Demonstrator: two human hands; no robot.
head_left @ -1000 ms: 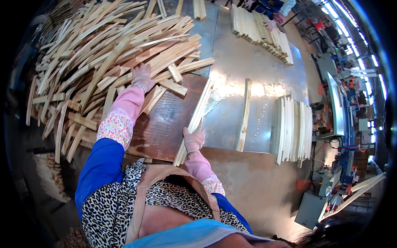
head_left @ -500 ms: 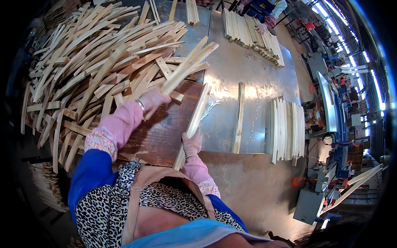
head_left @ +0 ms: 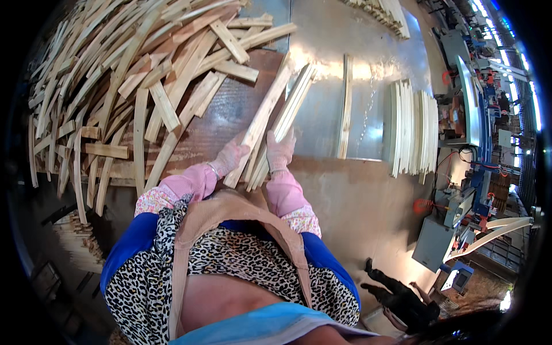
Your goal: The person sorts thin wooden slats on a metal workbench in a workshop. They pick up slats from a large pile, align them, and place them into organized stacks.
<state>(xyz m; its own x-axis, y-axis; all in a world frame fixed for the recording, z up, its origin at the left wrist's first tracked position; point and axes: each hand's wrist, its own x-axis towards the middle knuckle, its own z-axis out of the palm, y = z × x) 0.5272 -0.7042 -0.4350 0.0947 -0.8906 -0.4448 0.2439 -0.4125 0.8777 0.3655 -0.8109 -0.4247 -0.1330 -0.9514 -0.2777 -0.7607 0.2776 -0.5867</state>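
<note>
Right now the long pale wooden slat (head_left: 261, 118) lies slanted across the dark brown board (head_left: 221, 112), its lower end in my left hand (head_left: 231, 158) and its upper end reaching toward the shiny metal tabletop (head_left: 328, 63). My left fingers, in a pink knit glove, are wrapped around that lower end. Just beside it, touching or nearly so, runs a small bundle of slats (head_left: 284, 123) at the same slant, and my right hand (head_left: 280, 150), gloved alike, is closed on the bundle's lower part. Both hands sit close together at the near edge of the board, and pink sleeves cover my forearms.

To my left a big loose heap of wooden strips (head_left: 121, 86) sprawls over the table, crossing one another at every angle, some overlapping the board's far corner. To my right a single slat (head_left: 345, 106) lies alone on the metal, and farther right stands a neat row of curved slats (head_left: 411, 126) set side by side. Another tidy stack (head_left: 382, 11) lies at the far edge.
</note>
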